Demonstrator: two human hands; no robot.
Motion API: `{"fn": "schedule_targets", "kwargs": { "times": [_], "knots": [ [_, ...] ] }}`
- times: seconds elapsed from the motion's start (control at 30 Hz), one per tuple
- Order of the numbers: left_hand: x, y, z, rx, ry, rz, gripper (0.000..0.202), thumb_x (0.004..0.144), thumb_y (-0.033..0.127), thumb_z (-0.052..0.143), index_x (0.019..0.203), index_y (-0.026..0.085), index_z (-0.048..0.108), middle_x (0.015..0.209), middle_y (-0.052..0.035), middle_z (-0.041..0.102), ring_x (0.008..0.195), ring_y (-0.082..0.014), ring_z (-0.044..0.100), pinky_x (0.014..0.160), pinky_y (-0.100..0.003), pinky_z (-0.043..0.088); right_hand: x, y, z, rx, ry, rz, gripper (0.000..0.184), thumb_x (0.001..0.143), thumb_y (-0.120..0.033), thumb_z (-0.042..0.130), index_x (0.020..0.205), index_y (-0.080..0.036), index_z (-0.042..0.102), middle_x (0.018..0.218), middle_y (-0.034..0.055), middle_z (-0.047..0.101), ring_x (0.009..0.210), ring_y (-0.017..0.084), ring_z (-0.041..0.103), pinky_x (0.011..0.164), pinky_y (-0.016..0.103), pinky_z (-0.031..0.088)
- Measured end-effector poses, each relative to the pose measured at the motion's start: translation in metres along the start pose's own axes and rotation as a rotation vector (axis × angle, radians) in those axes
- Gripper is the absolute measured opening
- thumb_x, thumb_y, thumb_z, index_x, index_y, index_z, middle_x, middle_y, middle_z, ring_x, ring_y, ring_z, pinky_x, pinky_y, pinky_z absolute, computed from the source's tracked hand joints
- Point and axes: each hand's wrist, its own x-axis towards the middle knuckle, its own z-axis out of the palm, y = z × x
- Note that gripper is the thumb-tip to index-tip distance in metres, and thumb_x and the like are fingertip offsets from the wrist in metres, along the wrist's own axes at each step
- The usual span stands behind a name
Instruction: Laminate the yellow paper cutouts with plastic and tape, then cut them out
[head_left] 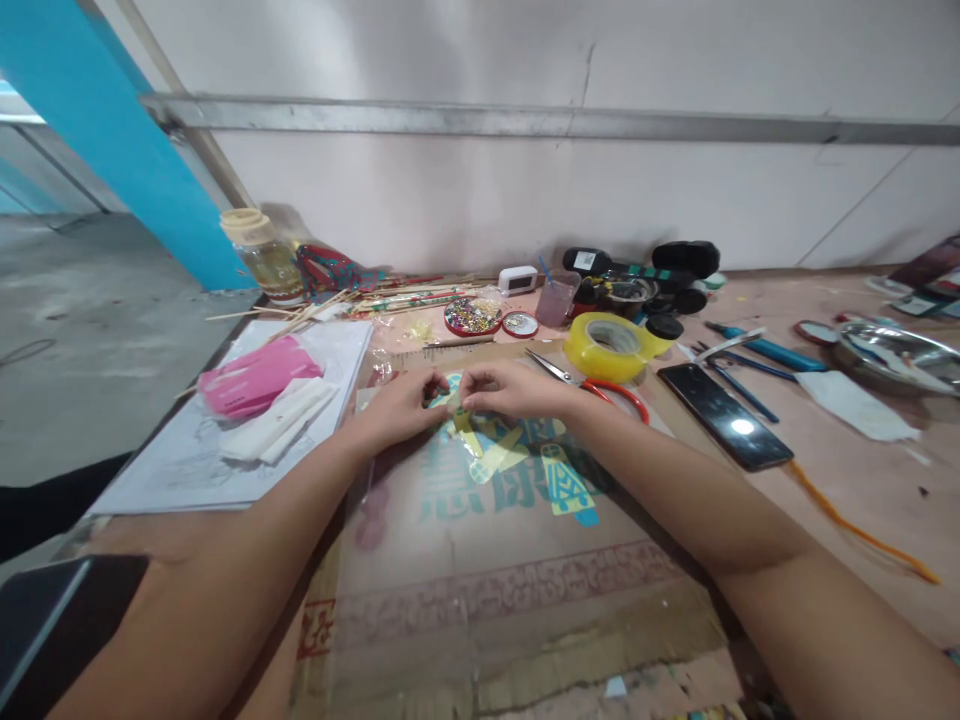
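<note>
Both my hands meet over a flattened cardboard sheet (480, 560) on the table. My left hand (401, 405) and my right hand (514, 388) are closed in pinches on a small piece of yellowish clear tape or film (456, 402) held between them. More yellowish strips (491, 455) lie on the cardboard just below the hands. Red-handled scissors (600, 388) lie right beside my right wrist. A roll of yellow tape (611, 345) stands a little beyond them.
A pink pack and white pieces (259, 385) rest on papers at left. Jar (262, 255), sticks, a bead tin (472, 316), cup and black bottles line the wall. A phone (724, 412), pens, a metal bowl (896, 355) and an orange cord (862, 530) lie right.
</note>
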Motion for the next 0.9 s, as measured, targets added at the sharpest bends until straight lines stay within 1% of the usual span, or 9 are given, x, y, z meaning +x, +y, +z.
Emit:
{"fn": "schedule_targets", "kwargs": {
  "times": [0.07, 0.17, 0.3, 0.43, 0.63, 0.8, 0.9],
  "knots": [
    [0.0, 0.002, 0.001, 0.062, 0.007, 0.018, 0.029, 0.078, 0.042, 0.068, 0.096, 0.02, 0.063, 0.086, -0.0019, 0.063, 0.08, -0.0222, 0.057, 0.072, -0.033, 0.041, -0.004, -0.006, -0.006, -0.035, -0.043, -0.044, 0.004, 0.089, -0.019, 0.065, 0.089, -0.017, 0.067, 0.083, -0.0003, 0.068, 0.077, 0.015, 0.061, 0.071, 0.025, 0.045],
    [0.0, 0.003, 0.002, 0.122, 0.006, 0.036, 0.028, 0.079, 0.042, 0.065, 0.097, 0.02, 0.063, 0.09, -0.0036, 0.064, 0.084, -0.0241, 0.058, 0.074, -0.034, 0.042, -0.01, -0.019, -0.013, -0.147, -0.12, -0.126, 0.003, 0.09, -0.02, 0.068, 0.09, -0.018, 0.069, 0.092, 0.0019, 0.072, 0.087, 0.017, 0.063, 0.077, 0.027, 0.046],
    [0.0, 0.004, 0.002, 0.161, -0.009, 0.043, 0.03, 0.081, 0.045, 0.062, 0.097, 0.02, 0.063, 0.091, -0.0046, 0.065, 0.084, -0.0244, 0.06, 0.073, -0.035, 0.043, -0.022, -0.042, -0.021, -0.257, -0.205, -0.171, 0.003, 0.091, -0.016, 0.068, 0.09, -0.017, 0.07, 0.093, 0.0028, 0.071, 0.09, 0.018, 0.064, 0.079, 0.028, 0.047],
    [0.0, 0.005, 0.002, 0.181, -0.028, 0.068, 0.033, 0.084, 0.049, 0.061, 0.098, 0.019, 0.063, 0.093, -0.0062, 0.066, 0.086, -0.025, 0.06, 0.076, -0.036, 0.045, -0.035, -0.061, -0.027, -0.31, -0.254, -0.216, 0.005, 0.091, -0.013, 0.069, 0.088, -0.018, 0.07, 0.093, 0.0033, 0.069, 0.092, 0.018, 0.063, 0.08, 0.028, 0.047],
    [-0.002, 0.007, 0.0, 0.195, -0.047, 0.083, 0.036, 0.087, 0.051, 0.059, 0.1, 0.018, 0.064, 0.1, -0.0087, 0.068, 0.092, -0.0265, 0.062, 0.081, -0.038, 0.046, -0.049, -0.081, -0.036, -0.334, -0.261, -0.279, 0.009, 0.09, -0.01, 0.068, 0.086, -0.017, 0.069, 0.09, 0.0024, 0.067, 0.087, 0.016, 0.062, 0.078, 0.026, 0.046],
    [-0.003, 0.01, 0.0, 0.192, -0.056, 0.084, 0.031, 0.089, 0.047, 0.058, 0.101, 0.019, 0.065, 0.098, -0.0077, 0.068, 0.088, -0.0253, 0.063, 0.077, -0.036, 0.047, -0.059, -0.088, -0.042, -0.353, -0.244, -0.343, 0.011, 0.093, -0.012, 0.064, 0.087, -0.019, 0.069, 0.089, 0.0018, 0.069, 0.087, 0.016, 0.063, 0.078, 0.027, 0.047],
    [-0.004, 0.01, 0.001, 0.192, -0.05, 0.089, 0.029, 0.089, 0.045, 0.059, 0.098, 0.019, 0.066, 0.098, -0.008, 0.068, 0.088, -0.0262, 0.063, 0.077, -0.037, 0.047, -0.063, -0.092, -0.042, -0.38, -0.22, -0.368, 0.012, 0.093, -0.013, 0.064, 0.086, -0.022, 0.068, 0.088, 0.001, 0.069, 0.086, 0.016, 0.064, 0.075, 0.027, 0.048]
  ]
}}
